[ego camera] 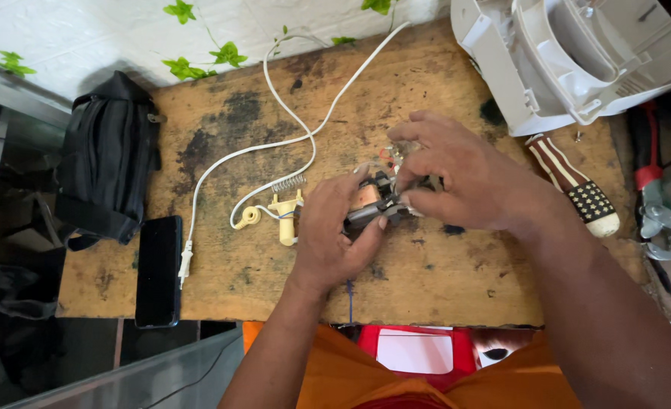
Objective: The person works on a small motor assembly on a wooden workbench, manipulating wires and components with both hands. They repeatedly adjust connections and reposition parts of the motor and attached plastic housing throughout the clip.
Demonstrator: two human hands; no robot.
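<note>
both hands (396, 204) on level motor (369, 204)

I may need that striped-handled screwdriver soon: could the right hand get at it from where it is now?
Probably yes. The screwdriver lies in the open on the wooden table, just beside the right forearm, nothing on top of it. But the right hand is gripping the small motor and would have to release first.

The small motor (369, 203) is mostly hidden, because the left hand (334, 238) wraps it from below and the right hand (456, 178) covers its top. The little wires by the motor are too small to tell apart. Far right of the motor, the white plastic housing (570, 60) is cut off by the top edge. The red tool (653, 204), right of the motor, runs off the side. The black bag (108, 159), left of the motor, sits partly in dark shadow.
</note>
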